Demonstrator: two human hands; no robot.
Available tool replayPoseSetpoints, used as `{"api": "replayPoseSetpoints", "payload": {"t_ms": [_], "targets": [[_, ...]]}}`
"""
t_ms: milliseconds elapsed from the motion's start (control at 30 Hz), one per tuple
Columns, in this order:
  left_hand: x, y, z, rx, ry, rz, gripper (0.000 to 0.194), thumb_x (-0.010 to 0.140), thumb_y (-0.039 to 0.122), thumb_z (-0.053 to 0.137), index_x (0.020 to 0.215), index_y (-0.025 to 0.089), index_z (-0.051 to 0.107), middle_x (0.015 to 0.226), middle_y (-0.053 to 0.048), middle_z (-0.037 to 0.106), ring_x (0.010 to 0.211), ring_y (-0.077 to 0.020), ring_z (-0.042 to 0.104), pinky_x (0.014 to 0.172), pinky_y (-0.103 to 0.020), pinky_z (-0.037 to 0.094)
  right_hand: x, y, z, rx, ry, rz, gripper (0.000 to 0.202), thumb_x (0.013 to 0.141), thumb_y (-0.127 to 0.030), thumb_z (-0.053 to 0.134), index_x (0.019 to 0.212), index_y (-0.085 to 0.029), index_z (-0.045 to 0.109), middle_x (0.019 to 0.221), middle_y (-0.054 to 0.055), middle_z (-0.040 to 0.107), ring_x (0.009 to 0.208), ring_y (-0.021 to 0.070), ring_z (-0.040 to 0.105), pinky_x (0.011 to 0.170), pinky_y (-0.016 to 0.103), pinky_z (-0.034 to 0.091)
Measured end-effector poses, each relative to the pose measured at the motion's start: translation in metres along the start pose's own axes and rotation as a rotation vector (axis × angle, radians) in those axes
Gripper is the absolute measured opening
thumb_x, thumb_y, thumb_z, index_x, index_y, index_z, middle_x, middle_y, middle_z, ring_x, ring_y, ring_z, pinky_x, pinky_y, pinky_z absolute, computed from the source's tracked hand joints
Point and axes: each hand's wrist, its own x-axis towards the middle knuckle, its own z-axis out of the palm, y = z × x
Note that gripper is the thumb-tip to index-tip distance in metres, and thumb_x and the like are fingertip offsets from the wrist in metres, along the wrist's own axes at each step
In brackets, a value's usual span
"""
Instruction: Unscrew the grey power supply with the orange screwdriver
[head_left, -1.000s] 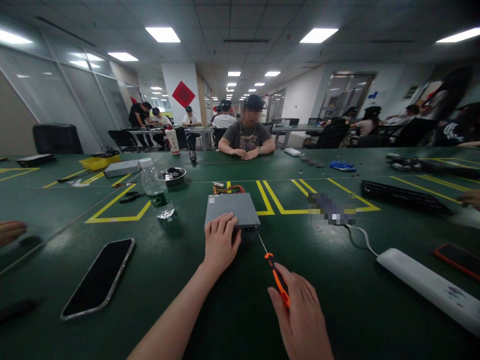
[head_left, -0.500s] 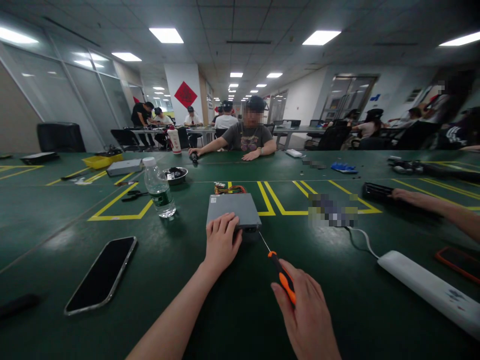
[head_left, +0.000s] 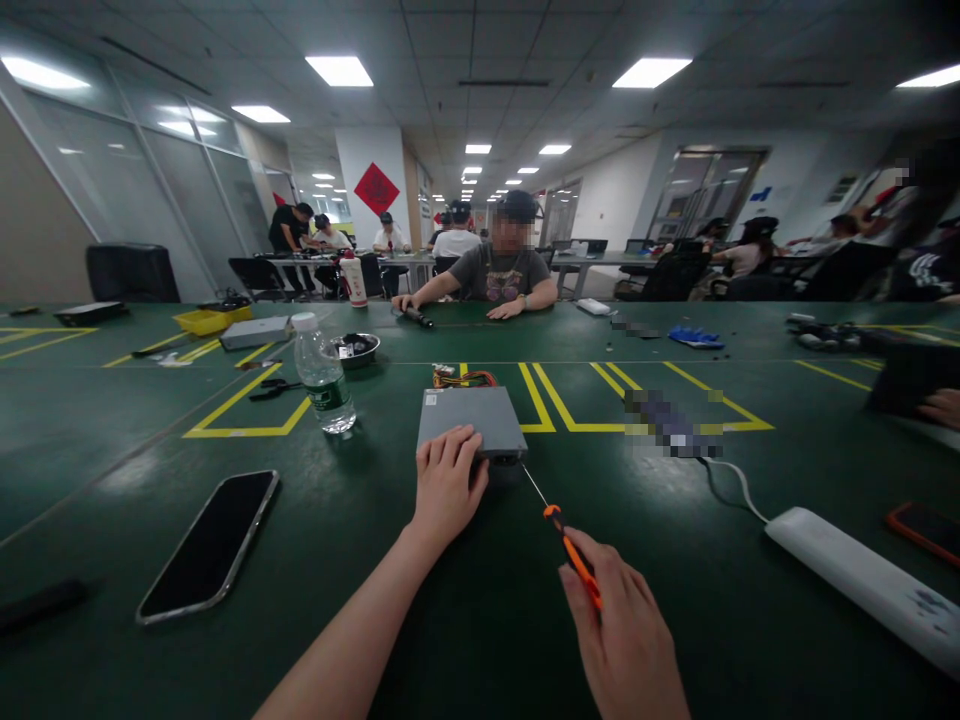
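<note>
A grey metal computer power supply (head_left: pixel 480 412) lies on the green table in front of me. A bundle of coloured wires (head_left: pixel 465 377) comes out of its far side. My left hand (head_left: pixel 448 482) grips its near left part, fingers over the top and thumb along the near side. In my right hand (head_left: pixel 626 625) is a screwdriver (head_left: pixel 581 568) with an orange and black handle. Its thin shaft points up and left, the tip at the near right corner of the power supply. Whether the tip sits in a screw is too small to tell.
To the left are a phone (head_left: pixel 210 545) and a water bottle (head_left: pixel 324 385), with a metal bowl (head_left: pixel 358 349) behind. On the right lies a white power strip (head_left: pixel 862 575) with its cable. A person (head_left: pixel 499 265) sits across the table. Another person's hand (head_left: pixel 941 407) shows at the right edge.
The screwdriver and my right hand have shifted slightly right in view; the handle has turned a little. The neighbour's hand and black object moved toward the right edge. The person opposite turned a dark tool.
</note>
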Motion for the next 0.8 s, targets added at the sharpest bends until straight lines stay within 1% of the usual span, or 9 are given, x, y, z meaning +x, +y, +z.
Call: {"api": "replayPoseSetpoints", "payload": {"t_ms": [100,200,267,333,400,467,567,700,800], "targets": [[0.0,0.0,0.0,0.002,-0.005,-0.007,0.028,0.084,0.028,0.048,0.111,0.024,0.052,0.121,-0.005,0.056,0.114,-0.0215,0.046,0.094,-0.039,0.03,-0.003,-0.005,0.003,-0.027,-0.02,-0.068,0.037,0.094,-0.04,0.031,0.117,-0.016,0.048,0.102,0.011,0.061,0.091,0.0202,0.061,0.073,0.033,0.051],[0.0,0.0,0.0,-0.007,-0.01,-0.004,0.027,0.085,0.027,0.047,0.111,0.023,0.052,0.122,-0.005,0.056,0.115,-0.0215,0.046,0.094,-0.039,0.03,-0.001,-0.007,0.004,-0.044,-0.012,-0.112,0.031,0.096,-0.033,0.029,0.114,-0.017,0.049,0.094,0.009,0.063,0.084,0.0187,0.063,0.076,0.035,0.049],[0.0,0.0,0.0,-0.006,-0.014,0.001,0.027,0.085,0.028,0.047,0.111,0.023,0.052,0.121,-0.005,0.056,0.115,-0.0219,0.045,0.094,-0.039,0.03,0.003,-0.006,0.002,-0.017,-0.014,-0.074,0.03,0.097,-0.031,0.027,0.11,-0.018,0.049,0.086,0.005,0.065,0.074,0.0164,0.064,0.074,0.034,0.049],[0.0,-0.001,0.0,0.0,-0.013,0.002,0.027,0.085,0.027,0.047,0.111,0.023,0.052,0.121,-0.005,0.056,0.115,-0.022,0.046,0.094,-0.039,0.03,0.006,-0.005,0.0,0.018,-0.016,-0.013,0.03,0.097,-0.034,0.026,0.11,-0.019,0.048,0.084,0.004,0.066,0.071,0.0161,0.064,0.071,0.033,0.05],[0.0,-0.001,0.0,0.002,-0.012,0.0,0.027,0.084,0.027,0.048,0.111,0.023,0.052,0.122,-0.005,0.056,0.115,-0.022,0.046,0.094,-0.039,0.03,0.006,-0.005,0.0,0.031,-0.023,0.017,0.034,0.095,-0.042,0.03,0.112,-0.019,0.047,0.089,0.006,0.065,0.077,0.0187,0.064,0.069,0.034,0.05],[0.0,0.0,0.0,-0.004,-0.014,-0.001,0.027,0.084,0.027,0.048,0.111,0.023,0.052,0.122,-0.005,0.056,0.115,-0.0223,0.046,0.093,-0.04,0.03,0.002,-0.007,0.002,0.026,-0.041,0.003,0.038,0.093,-0.046,0.033,0.116,-0.018,0.045,0.095,0.009,0.063,0.085,0.0214,0.063,0.07,0.035,0.05],[0.0,0.0,0.0,-0.009,-0.017,-0.001,0.027,0.085,0.028,0.047,0.111,0.023,0.052,0.122,-0.006,0.056,0.115,-0.0224,0.046,0.093,-0.04,0.03,-0.004,-0.008,0.009,0.023,-0.032,-0.026,0.035,0.094,-0.04,0.031,0.116,-0.016,0.044,0.094,0.011,0.063,0.086,0.0216,0.062,0.073,0.037,0.05],[0.0,0.0,-0.001,-0.009,-0.013,-0.001,0.027,0.084,0.027,0.048,0.111,0.024,0.052,0.121,-0.005,0.056,0.114,-0.0222,0.046,0.093,-0.04,0.031,-0.004,-0.004,0.008,0.062,-0.011,0.065,0.03,0.095,-0.041,0.03,0.109,-0.019,0.046,0.083,0.006,0.066,0.075,0.0204,0.065,0.067,0.035,0.051],[0.001,0.0,-0.001,-0.015,-0.018,-0.002,0.027,0.085,0.028,0.048,0.111,0.023,0.052,0.121,-0.006,0.056,0.113,-0.0228,0.046,0.093,-0.04,0.03,-0.001,-0.004,0.002,0.094,-0.012,0.1,0.029,0.094,-0.042,0.031,0.105,-0.02,0.047,0.083,0.005,0.066,0.074,0.0193,0.065,0.063,0.032,0.051]]}}
